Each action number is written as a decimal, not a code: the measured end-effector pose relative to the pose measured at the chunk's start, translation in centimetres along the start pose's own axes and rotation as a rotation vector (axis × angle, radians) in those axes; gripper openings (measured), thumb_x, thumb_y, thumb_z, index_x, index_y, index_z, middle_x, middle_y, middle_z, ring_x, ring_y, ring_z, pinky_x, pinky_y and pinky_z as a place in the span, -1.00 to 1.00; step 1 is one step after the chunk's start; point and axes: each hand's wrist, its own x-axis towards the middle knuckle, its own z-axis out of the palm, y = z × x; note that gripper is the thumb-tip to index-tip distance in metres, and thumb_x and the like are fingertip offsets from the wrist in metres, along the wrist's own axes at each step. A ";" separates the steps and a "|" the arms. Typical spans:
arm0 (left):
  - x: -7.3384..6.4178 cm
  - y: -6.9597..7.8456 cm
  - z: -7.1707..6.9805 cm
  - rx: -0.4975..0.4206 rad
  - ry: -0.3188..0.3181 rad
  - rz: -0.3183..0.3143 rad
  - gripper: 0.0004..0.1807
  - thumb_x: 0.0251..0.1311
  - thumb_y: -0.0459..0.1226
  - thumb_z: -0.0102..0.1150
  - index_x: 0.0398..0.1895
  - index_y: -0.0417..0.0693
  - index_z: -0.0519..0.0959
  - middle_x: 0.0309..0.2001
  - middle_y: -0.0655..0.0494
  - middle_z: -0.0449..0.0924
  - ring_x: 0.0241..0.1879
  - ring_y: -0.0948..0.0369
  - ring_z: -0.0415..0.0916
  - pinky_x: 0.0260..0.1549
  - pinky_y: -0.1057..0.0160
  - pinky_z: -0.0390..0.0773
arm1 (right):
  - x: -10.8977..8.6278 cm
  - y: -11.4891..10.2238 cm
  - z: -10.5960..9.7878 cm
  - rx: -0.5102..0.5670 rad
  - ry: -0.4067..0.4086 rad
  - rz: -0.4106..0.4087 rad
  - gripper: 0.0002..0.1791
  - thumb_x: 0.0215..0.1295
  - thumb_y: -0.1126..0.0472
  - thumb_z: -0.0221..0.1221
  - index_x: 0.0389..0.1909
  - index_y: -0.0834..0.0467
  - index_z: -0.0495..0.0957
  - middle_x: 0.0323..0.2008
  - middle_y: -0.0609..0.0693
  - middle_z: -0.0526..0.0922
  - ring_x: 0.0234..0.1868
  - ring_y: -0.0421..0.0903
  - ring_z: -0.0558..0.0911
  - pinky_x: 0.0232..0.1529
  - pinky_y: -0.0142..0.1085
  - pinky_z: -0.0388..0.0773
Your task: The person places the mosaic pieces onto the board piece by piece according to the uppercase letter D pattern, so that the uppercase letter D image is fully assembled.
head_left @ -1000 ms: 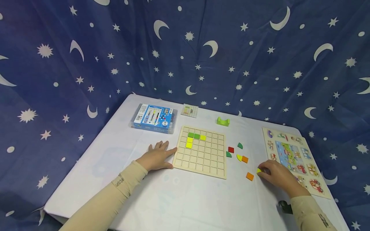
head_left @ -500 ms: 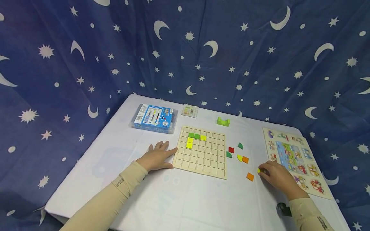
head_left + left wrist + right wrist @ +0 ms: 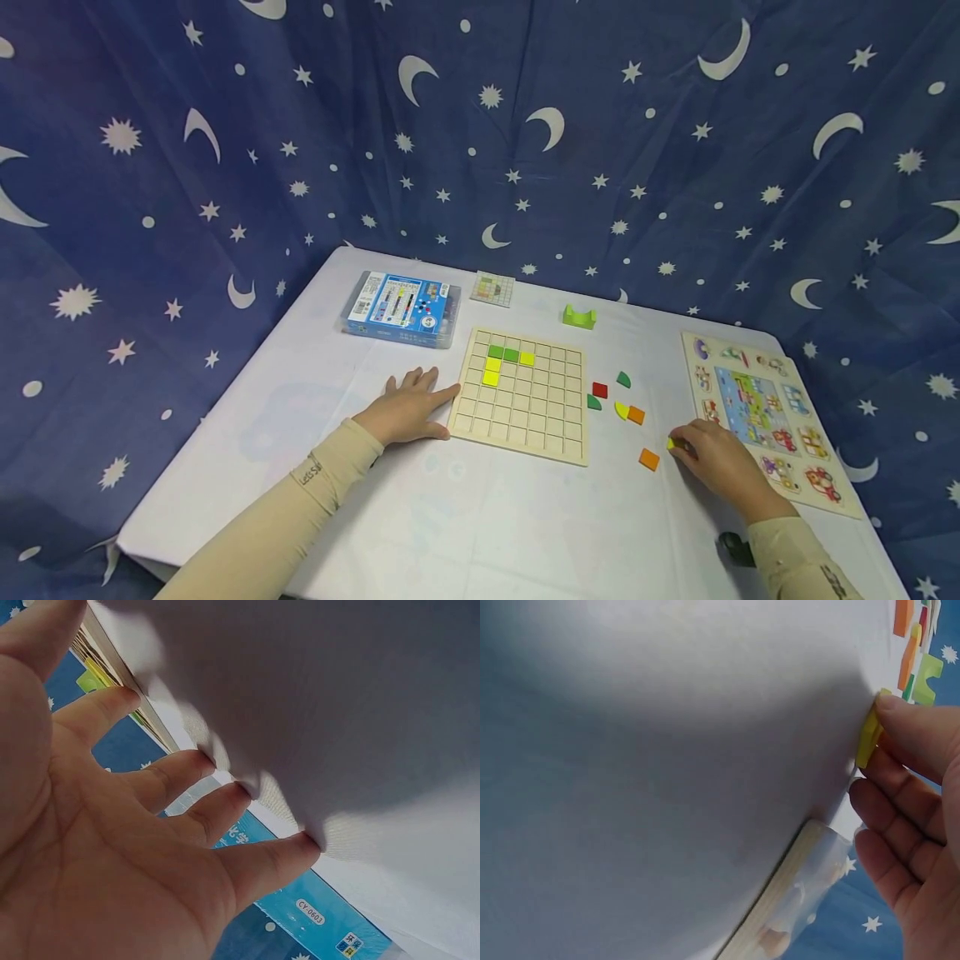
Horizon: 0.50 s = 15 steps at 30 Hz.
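Observation:
My left hand point(image 3: 403, 410) rests with spread fingers on the white table, its thumb and index fingertip at the left edge of a wooden grid board point(image 3: 525, 421). Green tiles point(image 3: 503, 353) and yellow tiles point(image 3: 491, 371) lie in the board's upper left cells, a yellow one ending the top row. To the right, near the picture puzzle, my right hand point(image 3: 716, 458) pinches a small yellow tile point(image 3: 870, 731) between thumb and index finger, right at the tabletop; the other fingers curl loosely. An orange tile point(image 3: 648, 459) lies just left of that hand.
Between board and right hand lie a red tile point(image 3: 600, 390), green quarter-round pieces point(image 3: 623, 380), a yellow quarter-round piece point(image 3: 622, 410) and another orange tile point(image 3: 636, 415). Behind are a blue-labelled case point(image 3: 401, 308), a pattern card point(image 3: 492, 289) and a green holder point(image 3: 579, 317). A picture puzzle point(image 3: 765, 417) lies right.
The right wrist has shifted slightly toward the near edge while its fingers stay on the yellow tile. The left hand and the board have not moved.

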 end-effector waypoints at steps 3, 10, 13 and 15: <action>0.0 0.0 0.0 0.000 0.000 0.001 -0.09 0.10 0.20 0.30 0.52 0.26 0.21 0.53 -0.25 0.02 0.50 -0.28 -0.08 0.28 -0.47 0.02 | -0.1 0.0 0.1 -0.017 0.027 -0.017 -0.75 0.09 0.23 0.45 -0.22 0.18 0.68 -0.37 -0.05 0.62 -0.32 -0.07 0.59 -0.16 -0.01 0.59; 0.0 0.0 0.1 0.001 0.003 0.003 -0.09 0.09 0.21 0.29 0.52 0.25 0.22 0.52 -0.26 0.03 0.49 -0.29 -0.07 0.27 -0.47 0.02 | -0.3 -0.2 0.3 -0.048 0.057 -0.029 -0.77 0.09 0.26 0.44 -0.23 0.20 0.67 -0.39 -0.05 0.60 -0.35 -0.07 0.59 -0.23 -0.04 0.58; -0.1 0.0 0.1 0.001 0.005 0.004 -0.09 0.09 0.21 0.29 0.52 0.25 0.22 0.52 -0.26 0.03 0.49 -0.29 -0.08 0.28 -0.47 0.02 | -0.4 -0.3 0.3 -0.046 0.060 -0.025 -0.76 0.10 0.27 0.44 -0.22 0.21 0.66 -0.38 -0.04 0.60 -0.34 -0.06 0.59 -0.21 -0.03 0.59; -0.1 0.0 0.0 0.000 0.006 0.003 -0.09 0.10 0.21 0.29 0.52 0.25 0.22 0.52 -0.25 0.03 0.49 -0.29 -0.08 0.28 -0.46 0.02 | -0.3 -0.3 0.4 -0.047 0.066 -0.026 -0.76 0.09 0.27 0.44 -0.22 0.22 0.66 -0.38 -0.03 0.59 -0.34 -0.06 0.58 -0.20 -0.03 0.59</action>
